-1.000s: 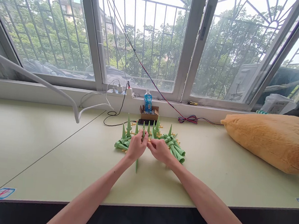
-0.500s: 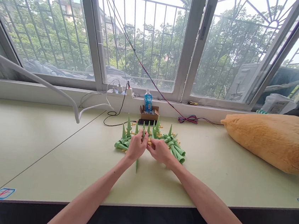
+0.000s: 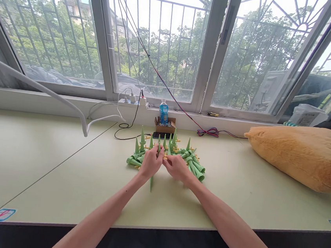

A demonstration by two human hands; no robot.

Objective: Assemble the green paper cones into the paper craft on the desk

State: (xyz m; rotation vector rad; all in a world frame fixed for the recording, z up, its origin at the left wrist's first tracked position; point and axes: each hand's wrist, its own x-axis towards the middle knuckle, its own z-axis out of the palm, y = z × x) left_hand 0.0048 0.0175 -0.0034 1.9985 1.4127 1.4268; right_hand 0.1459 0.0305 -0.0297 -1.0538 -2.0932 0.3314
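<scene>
Head view: left hand [image 3: 150, 162] grips a green cone [image 3: 159, 147] above the table [image 3: 88, 183]; right hand [image 3: 178, 167] pinches a small yellow piece [image 3: 165, 158] beside it. A slipping pinch could drop the piece; a nudge could topple nearby upright cones [image 3: 142, 138].

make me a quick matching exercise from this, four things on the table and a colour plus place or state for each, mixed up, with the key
1. cones
2. bottle
3. cushion
4. cable

A. blue, upright
B. red and dark, looped in a bundle
C. green, around the left hand and right hand
D. orange-brown, at the right side of the table

Pairs: 1-C, 2-A, 3-D, 4-B
</scene>
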